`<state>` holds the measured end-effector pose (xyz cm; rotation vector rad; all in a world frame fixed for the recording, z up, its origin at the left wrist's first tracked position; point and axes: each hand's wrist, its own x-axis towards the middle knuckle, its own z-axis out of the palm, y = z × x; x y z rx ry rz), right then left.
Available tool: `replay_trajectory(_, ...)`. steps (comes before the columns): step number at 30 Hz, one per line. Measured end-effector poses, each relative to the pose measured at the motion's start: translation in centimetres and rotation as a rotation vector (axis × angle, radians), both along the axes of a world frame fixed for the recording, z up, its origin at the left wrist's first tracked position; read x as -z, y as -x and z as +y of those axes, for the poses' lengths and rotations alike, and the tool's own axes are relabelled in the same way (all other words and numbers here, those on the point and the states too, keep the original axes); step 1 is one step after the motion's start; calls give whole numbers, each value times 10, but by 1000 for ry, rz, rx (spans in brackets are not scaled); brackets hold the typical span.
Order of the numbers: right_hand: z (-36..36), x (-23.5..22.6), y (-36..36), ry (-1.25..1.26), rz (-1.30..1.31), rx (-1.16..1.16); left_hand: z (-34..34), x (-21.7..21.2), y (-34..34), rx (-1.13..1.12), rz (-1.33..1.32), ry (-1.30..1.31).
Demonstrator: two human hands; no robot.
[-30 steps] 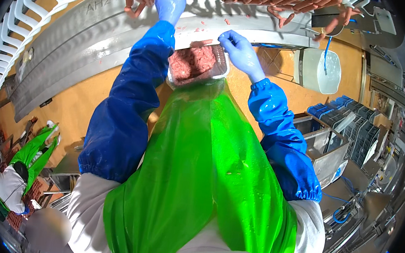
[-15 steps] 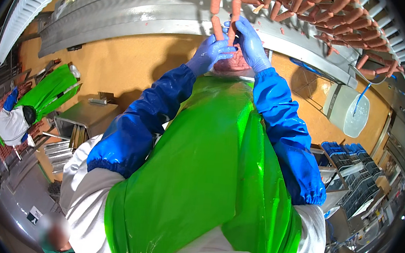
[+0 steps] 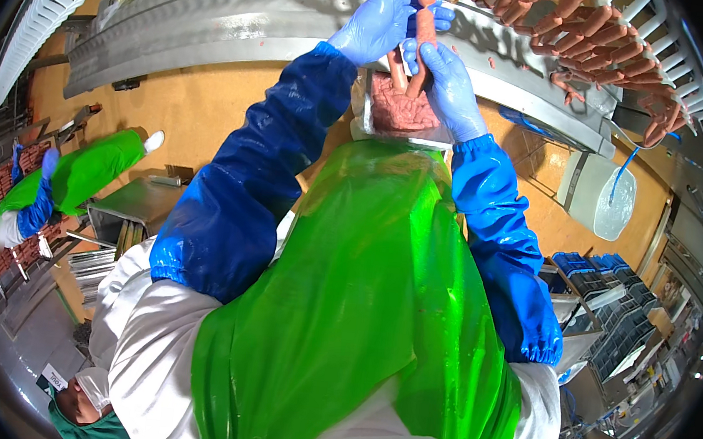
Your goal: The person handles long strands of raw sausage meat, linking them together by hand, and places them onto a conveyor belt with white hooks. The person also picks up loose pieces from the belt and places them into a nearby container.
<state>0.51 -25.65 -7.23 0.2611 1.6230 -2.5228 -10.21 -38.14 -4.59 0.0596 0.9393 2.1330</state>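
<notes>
Both my hands wear blue gloves and work on a strand of linked sausages (image 3: pixel 425 32) hanging in front of me. My left hand (image 3: pixel 377 23) is higher, its thumb across the strand and its fingertips showing behind it. My right hand (image 3: pixel 455 91) holds the strand lower, with fingers and thumb around a link. The strand's lower links run down to a tub (image 3: pixel 366 119) by my apron, and pink sausage meat or coiled sausage (image 3: pixel 401 109) fills it. Another link, beside my left hand, is partly hidden by it.
Many sausage links (image 3: pixel 609 45) hang from a white toothed rack (image 3: pixel 664 34) at upper right. A metal table (image 3: pixel 208 40) curves along the far side. A whitish bin (image 3: pixel 608 196) stands right, stacked dark crates (image 3: pixel 613 292) lower right. One person in a green apron (image 3: pixel 93 168) works left; another is lower left.
My left hand has moved up along the strand, while my right hand has shifted slightly down and right. More of the tub shows now. The co-worker at left has changed posture.
</notes>
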Motion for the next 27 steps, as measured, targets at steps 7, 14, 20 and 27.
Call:
replay_trajectory(7, -4, -11, -9, 212, -59, -102, 19, -21, 8, 119, -235, -182)
replay_trajectory(14, -3, -20, -2, 183, -70, -207, 12, -30, 13, -22, -249, -182)
replay_trajectory(20, -20, -17, 4, 119, -28, -129, -7, -32, 16, 38, -269, -306)
replay_trajectory(27, -29, -15, 14, -140, 47, -121, -12, -28, 17, -98, -242, -263)
